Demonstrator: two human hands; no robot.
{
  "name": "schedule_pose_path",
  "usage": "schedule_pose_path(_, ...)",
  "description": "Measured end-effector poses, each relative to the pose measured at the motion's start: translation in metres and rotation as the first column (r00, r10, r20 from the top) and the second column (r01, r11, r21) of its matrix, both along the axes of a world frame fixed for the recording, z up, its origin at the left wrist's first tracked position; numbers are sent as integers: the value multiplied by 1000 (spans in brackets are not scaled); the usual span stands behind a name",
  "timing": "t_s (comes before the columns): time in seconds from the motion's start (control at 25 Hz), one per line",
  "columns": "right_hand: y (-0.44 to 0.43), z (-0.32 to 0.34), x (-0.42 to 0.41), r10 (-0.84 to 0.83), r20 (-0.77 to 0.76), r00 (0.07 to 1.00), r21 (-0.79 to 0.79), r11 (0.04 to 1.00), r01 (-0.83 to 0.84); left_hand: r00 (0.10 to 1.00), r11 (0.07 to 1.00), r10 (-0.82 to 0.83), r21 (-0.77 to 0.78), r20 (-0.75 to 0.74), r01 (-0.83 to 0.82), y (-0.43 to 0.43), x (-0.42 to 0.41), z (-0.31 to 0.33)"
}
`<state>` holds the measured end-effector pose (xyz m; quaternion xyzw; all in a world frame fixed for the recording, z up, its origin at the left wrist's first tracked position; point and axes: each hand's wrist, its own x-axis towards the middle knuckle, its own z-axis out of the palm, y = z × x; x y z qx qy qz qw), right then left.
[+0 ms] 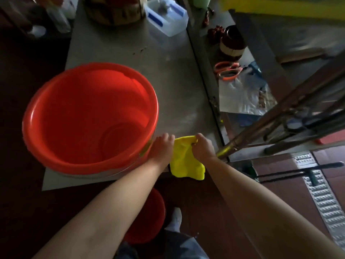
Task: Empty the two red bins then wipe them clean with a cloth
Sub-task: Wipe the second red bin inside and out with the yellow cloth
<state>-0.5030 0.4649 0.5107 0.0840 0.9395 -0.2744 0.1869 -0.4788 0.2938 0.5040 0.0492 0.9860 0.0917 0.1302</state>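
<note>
Left hand and right hand work just beside the big red bin, empty on the table. Second bin below it. Both grip the yellow cloth. Emptying looks done, wiping not yet started.

Dim overall, brighter toward 1 o'clock. Grey tabletop from centre up to 12 o'clock, a clear plastic box with blue marks at its far end. At 2 o'clock a lower shelf with orange-handled scissors and a crumpled plastic sheet. Leaning poles at 3 o'clock. Reddish-brown floor tiles and a metal drain grate at 4 o'clock.
</note>
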Motion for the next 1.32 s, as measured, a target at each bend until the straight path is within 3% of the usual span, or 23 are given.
schedule_pose_path(0.12,-3,-8,-15,7,-102,995,-6,1000,-8,996,999,-6,-50,-84,2,8,-6,-9)
schedule_pose_path(0.28,3,-9,-5,117,-30,993,13,993,-117,998,986,-55,-155,38,61,20,19,-13)
schedule_pose_path(0.52,17,16,0,130,70,989,32,991,-133,989,980,-139,-136,44,144,29,16,30)
schedule_pose_path(0.64,16,36,11,157,-1,988,60,986,-156,983,961,-177,-208,43,182,22,23,47)
schedule_pose_path(0.8,8,71,16,153,-106,983,35,988,-150,950,936,-276,-269,-150,229,13,36,84)
schedule_pose_path(0.92,-10,107,12,165,-222,961,-52,982,-181,840,896,-394,-357,-373,262,-7,47,126)
schedule_pose_path(1.0,-23,128,6,185,-251,950,-67,976,-208,800,858,-441,-453,-408,242,-25,51,143)
schedule_pose_path(1.08,-40,144,4,234,-319,918,-60,962,-266,795,838,-427,-519,-430,169,-47,61,150)
schedule_pose_path(1.16,-59,157,5,378,-366,851,3,914,-405,846,879,-334,-462,-417,119,-71,73,151)
schedule_pose_path(1.32,-99,163,17,689,-307,657,299,725,-620,800,905,-350,-398,-488,153,-120,107,145)
